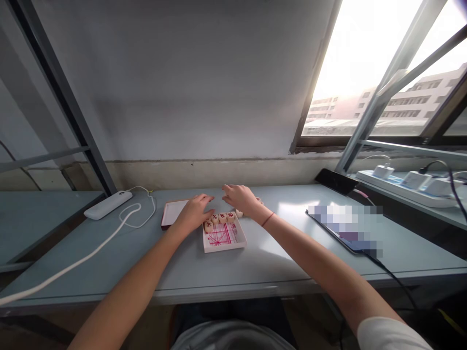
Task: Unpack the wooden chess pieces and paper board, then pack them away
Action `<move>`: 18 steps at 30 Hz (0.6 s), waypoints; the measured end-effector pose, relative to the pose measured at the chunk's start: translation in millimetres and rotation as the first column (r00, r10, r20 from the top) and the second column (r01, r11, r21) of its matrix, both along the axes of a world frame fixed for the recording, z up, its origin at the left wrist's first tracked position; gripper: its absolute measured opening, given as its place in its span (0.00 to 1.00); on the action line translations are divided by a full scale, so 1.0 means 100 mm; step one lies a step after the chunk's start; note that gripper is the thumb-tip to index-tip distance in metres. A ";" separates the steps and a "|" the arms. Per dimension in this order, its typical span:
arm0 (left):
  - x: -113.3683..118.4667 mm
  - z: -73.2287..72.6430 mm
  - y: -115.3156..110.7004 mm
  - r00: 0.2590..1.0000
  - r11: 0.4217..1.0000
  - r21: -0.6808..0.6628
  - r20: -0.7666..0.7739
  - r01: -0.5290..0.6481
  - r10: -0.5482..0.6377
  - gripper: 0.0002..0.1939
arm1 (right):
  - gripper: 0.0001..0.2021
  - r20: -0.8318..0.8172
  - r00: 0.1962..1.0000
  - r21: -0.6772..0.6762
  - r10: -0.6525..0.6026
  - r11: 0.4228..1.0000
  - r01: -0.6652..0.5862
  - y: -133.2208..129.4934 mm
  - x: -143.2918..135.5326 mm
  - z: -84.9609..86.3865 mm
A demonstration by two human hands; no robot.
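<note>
A small white box (241, 237) lies in front of me, its floor printed with pink lines. Round wooden Chinese chess pieces (223, 217) with dark characters stand in a row along its back and left side. My left hand (194, 212) is over the box's back left corner, thumb and fingers apart, close to the pieces. Just behind the box, my right hand (241, 198) points left with bent fingers and a gap between thumb and forefinger; no piece shows between them. More pieces (239, 213) lie on the table beneath and behind this hand, partly hidden by it.
Left of the box lies its shallow lid (174, 212), partly behind my left hand. A white power bank (108, 204) and cable (91, 253) are at the left. On the right are a tablet-like device (333, 233), a dark phone (336, 182) and a power strip (404, 187).
</note>
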State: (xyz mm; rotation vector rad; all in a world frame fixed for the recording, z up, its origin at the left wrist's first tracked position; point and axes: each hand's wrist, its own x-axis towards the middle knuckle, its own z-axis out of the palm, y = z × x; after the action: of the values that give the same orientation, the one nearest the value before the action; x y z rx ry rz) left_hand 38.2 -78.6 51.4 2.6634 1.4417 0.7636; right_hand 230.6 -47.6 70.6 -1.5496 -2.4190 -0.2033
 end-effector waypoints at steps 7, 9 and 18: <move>0.16 -0.03 -0.10 0.978 0.991 -0.047 0.171 0.128 -0.118 0.10 | 0.11 -0.565 0.808 -0.092 0.168 0.960 -0.264 -0.42 0.01 -0.14; 0.19 -0.02 -0.12 0.971 0.988 -0.040 0.197 0.147 -0.137 0.09 | 0.09 -0.632 0.761 -0.125 0.147 0.950 -0.288 -0.44 0.04 -0.15; 0.15 0.08 -0.19 0.974 0.957 -0.188 0.004 0.222 -0.225 0.03 | 0.12 -0.680 0.733 -0.182 0.031 0.961 -0.209 -0.29 0.29 -0.11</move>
State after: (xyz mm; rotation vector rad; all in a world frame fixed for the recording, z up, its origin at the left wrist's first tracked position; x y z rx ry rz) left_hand 53.5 -97.3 58.9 2.6318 1.1246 0.5569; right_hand 259.6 -76.9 59.9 -1.2370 -1.9728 0.6165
